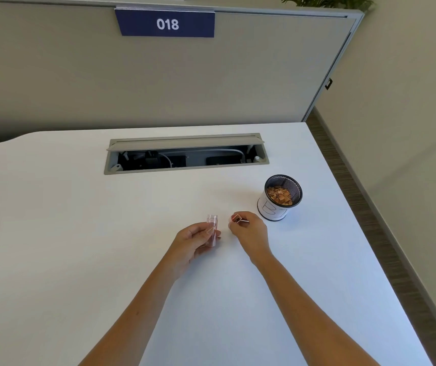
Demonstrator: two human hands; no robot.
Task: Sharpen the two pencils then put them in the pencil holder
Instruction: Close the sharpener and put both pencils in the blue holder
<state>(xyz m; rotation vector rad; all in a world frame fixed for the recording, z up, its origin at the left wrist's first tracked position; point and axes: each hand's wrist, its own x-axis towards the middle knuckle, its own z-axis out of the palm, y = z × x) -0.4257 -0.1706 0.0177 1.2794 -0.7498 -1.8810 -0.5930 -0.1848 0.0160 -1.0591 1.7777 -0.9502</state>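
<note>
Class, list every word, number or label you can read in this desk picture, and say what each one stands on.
"018": white digits on the dark blue rectangular sign clipped to the top of the grey partition panel.
Black line markings on the white paper wrap of the black mesh cup: not readable as letters.
Nothing else carries text.

**Bare Arms, Nothing Worn**

Both forearms come in uncovered from the lower edge, with no sleeve reaching as far as the wrists. The left hand and right hand are bare. Nails at the fingertips look short and plain; finer detail is too small to tell.
</note>
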